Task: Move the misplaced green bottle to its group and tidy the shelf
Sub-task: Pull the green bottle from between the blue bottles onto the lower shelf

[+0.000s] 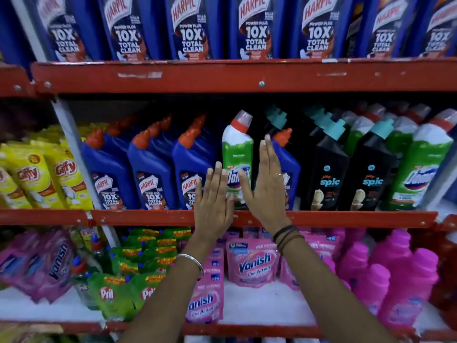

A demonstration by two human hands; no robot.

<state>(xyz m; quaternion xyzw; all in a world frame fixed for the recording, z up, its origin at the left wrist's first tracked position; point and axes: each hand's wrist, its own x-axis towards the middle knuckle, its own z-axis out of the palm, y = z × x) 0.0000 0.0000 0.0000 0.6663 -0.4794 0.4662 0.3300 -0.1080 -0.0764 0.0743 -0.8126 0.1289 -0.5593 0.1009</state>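
Observation:
A green Domex bottle (238,147) with a white top and red cap stands on the middle shelf (346,218) among blue Harpic bottles (150,169). My left hand (214,198) is flat and open just left of it, fingers up in front of a blue bottle. My right hand (264,180) is flat and open just right of it, covering part of another blue Harpic bottle (288,167). Neither hand grips the bottle. More green Domex bottles (420,169) stand at the far right of the same shelf.
Black Spic bottles (326,174) stand between the lone green bottle and the green group. Yellow Giffy pouches (37,174) sit at the left. Large Harpic bottles (190,28) fill the top shelf. Pink Vanish pouches (252,263) and green Pril pouches (111,293) lie below.

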